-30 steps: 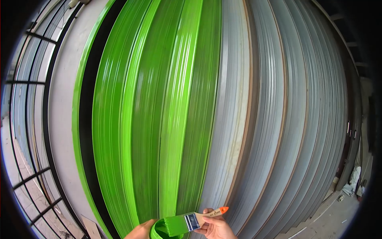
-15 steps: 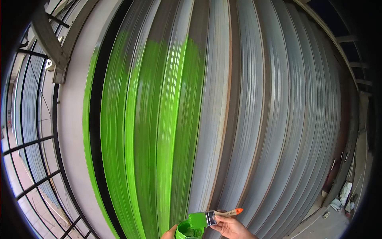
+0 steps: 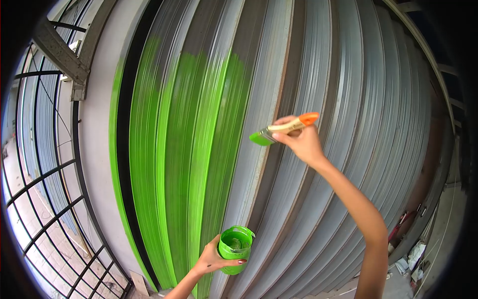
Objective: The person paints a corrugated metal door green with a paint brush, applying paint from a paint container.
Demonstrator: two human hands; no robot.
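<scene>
Overhead, right hand [image 3: 301, 142] grips flat brush [image 3: 279, 130] at ribbed metal shutter [image 3: 348, 124]; left hand [image 3: 211, 258] clasps round green cup [image 3: 235, 247].

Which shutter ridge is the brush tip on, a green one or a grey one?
A grey one: the brush, in the right hand, touches the first unpainted ridge right of the green ridges.

Right hand [image 3: 304, 143] raised, its fingers [image 3: 285, 121] around the brush [image 3: 283, 128]; the bristles point left of them, at the ribbed shutter [image 3: 348, 89] behind. Left hand [image 3: 211, 259] lower and to the left, fingers under the paint can [image 3: 235, 246]. Window grille [image 3: 45, 209] far left of both hands.
</scene>
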